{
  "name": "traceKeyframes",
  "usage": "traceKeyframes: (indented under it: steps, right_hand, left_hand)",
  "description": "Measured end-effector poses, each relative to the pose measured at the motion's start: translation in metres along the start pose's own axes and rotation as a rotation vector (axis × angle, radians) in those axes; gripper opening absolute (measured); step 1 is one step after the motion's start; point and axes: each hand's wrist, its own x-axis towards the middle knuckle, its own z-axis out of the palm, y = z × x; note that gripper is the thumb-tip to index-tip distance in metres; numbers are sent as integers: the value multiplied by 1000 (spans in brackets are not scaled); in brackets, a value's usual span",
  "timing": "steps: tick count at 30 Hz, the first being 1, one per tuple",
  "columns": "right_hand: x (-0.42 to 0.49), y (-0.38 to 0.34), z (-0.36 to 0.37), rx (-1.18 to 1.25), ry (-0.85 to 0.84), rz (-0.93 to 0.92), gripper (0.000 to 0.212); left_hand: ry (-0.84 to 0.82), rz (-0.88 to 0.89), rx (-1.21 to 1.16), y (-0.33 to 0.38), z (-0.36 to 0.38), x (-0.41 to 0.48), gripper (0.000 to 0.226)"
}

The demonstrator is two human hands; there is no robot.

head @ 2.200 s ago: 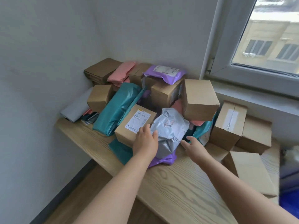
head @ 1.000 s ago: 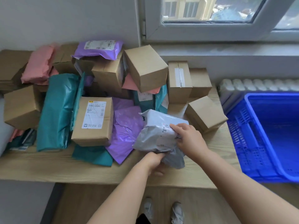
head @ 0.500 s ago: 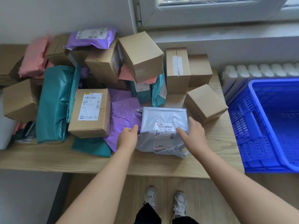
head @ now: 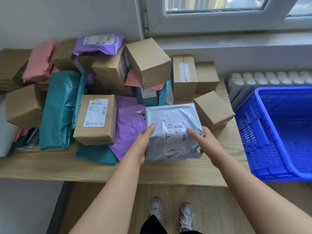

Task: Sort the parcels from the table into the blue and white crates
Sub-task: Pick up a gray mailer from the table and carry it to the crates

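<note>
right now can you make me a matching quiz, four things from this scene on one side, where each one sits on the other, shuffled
Things:
1. grey mailer
2. blue crate
3. labelled cardboard box
4. purple mailer with label

Places:
A. on top of the pile at the back
B. beside the table's right end
C. between both hands at the table's front
D. beside the teal bag, left of the hands

Pairs: 1-C, 2-B, 3-D, 4-A

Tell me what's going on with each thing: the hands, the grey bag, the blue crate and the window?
Left hand: gripping the grey bag's left side.
Right hand: gripping its right side, forefinger on the label.
Grey bag: label up, at the table's front edge, between both hands.
Blue crate: looks empty where visible.
Window: shut.
</note>
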Motion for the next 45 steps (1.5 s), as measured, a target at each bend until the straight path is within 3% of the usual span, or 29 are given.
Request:
traceKeyframes:
  steps: [9,13,19,26,30,35,41,45]
  right_hand:
    - [-21,-42,0,252,31,-105,74]
    - [-32,-52,3,294,-59,-138,65]
    - [-45,-60,5,361,-58,-190,54]
    - [-52,-60,2,232,-108,-197,58]
    - [-52,-51,0,-24,-240,-105,82]
    - [-40,-32,-6,-244,-29,-67,19]
    - [-31,-32,-9,-333,152,-97,34]
    - [-37,-43,-7,-344,224,-117,23]
  left_hand:
    - [-93,236,-297,36,1,-39,85]
    - [-92,284,-273,50,-8,-57,78]
    - [-75,321,-283,58,-15,-76,71]
    - [-34,335,-279,58,-14,-80,67]
    - [48,332,-357,60,-11,-80,51]
    - [-60,258,-432,66,-15,-85,35]
    - [-207,113,-295,60,-27,-81,55]
    - [-388,-2,-324,50,-32,-75,62]
